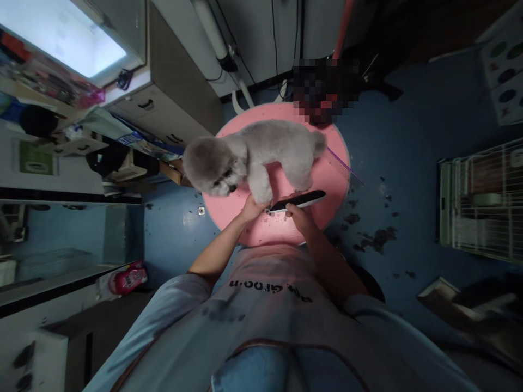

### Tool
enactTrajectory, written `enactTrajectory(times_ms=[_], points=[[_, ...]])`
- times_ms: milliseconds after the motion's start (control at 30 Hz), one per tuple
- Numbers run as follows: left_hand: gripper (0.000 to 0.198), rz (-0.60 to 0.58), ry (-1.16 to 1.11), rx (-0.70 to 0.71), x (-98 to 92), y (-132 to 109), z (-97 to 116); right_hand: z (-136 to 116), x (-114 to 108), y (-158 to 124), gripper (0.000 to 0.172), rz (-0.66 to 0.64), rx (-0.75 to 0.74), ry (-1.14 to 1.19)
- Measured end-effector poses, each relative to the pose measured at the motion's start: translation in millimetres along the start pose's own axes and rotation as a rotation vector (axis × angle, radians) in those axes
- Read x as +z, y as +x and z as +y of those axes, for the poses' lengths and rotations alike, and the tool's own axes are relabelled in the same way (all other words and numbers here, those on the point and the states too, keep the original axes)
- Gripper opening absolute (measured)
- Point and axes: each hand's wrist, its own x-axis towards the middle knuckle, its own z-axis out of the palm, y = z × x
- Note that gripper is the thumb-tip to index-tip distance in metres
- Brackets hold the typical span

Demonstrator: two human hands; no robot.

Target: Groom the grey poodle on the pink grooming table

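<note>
A small grey curly dog (pixel 261 155) stands on a round pink table (pixel 330 179), head to the left. My left hand (pixel 252 207) is closed around the dog's front paw at the table's near edge. My right hand (pixel 297 214) grips a black and white clipper (pixel 298 201), which lies almost level with its head pointing left at that paw. A few dark hair clippings lie on the pink top under the clipper.
Clumps of cut hair (pixel 373 238) litter the blue floor to the right. A wire cage (pixel 482 201) stands at far right. Cabinets with drawers (pixel 163 103) and cluttered shelves line the left. A pink bottle (pixel 128 279) lies lower left. A purple comb (pixel 345 166) overhangs the table's right rim.
</note>
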Motion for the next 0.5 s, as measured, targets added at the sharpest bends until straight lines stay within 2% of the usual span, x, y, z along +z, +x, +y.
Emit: enactTrajectory(times_ms=[67,200,333,400,500], points=[[0.045,0.024,0.028,0.008,-0.4,1,2,-2,-3,-4,0.03,-0.08,-0.002,-0.042],[0.033,0.076,0.15,0.011,-0.6,6,10,-6,-3,-20,0.025,-0.148,-0.029,-0.252],[0.016,0.066,0.277,0.015,-0.3,10,14,-3,25,-34,0.039,-0.237,-0.217,-0.631],[0.019,-0.005,0.255,-0.022,-3.5,10,11,3,42,-36,0.033,-0.175,-0.325,-0.762],[0.045,-0.229,0.066,-0.124,-12.1,6,2,12,59,-40,0.023,-0.025,-0.354,-0.748]])
